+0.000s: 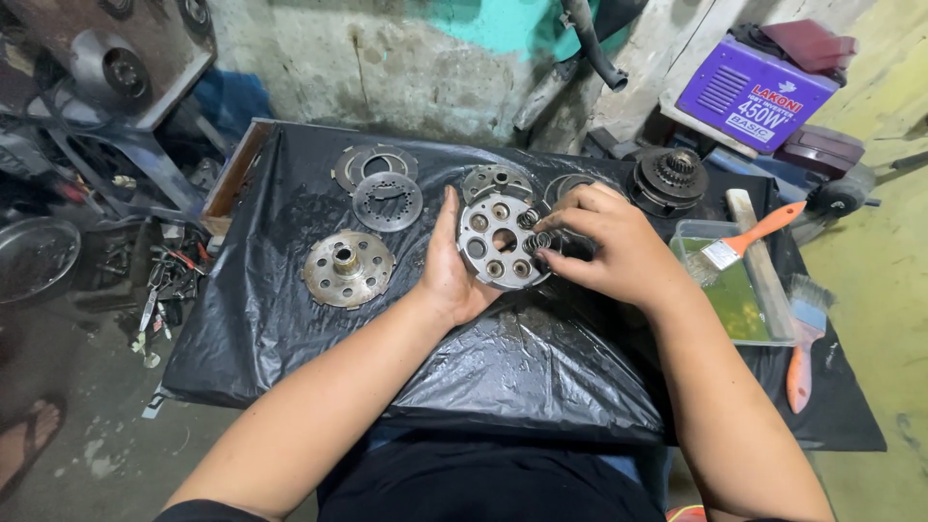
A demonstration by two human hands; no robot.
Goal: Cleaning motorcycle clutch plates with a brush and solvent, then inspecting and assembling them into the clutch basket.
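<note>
Closest to me are the person's 2 bare forearms, reaching out over the black plastic sheet (503, 377) that covers the bench. The left hand (450, 275) lies flat and open-palmed against the left rim of a round metal clutch plate (500, 242), steadying it on edge-side. The right hand (609, 253) is curled narrow, its fingertips (559, 237) pinching a small coil spring (537, 240) at the plate's right side. The plate sits mid-bench between both hands. It looks like solid cast metal, stiff and fairly heavy, probably oily, so the rim seems the safest place to take it; the spring is light and springy and could jump from a loose pinch. To the left lies a hub disc (348, 268), behind it perforated plates (387, 200), and to the right a tray (764, 324) with orange-handled brushes (749, 239).
</note>
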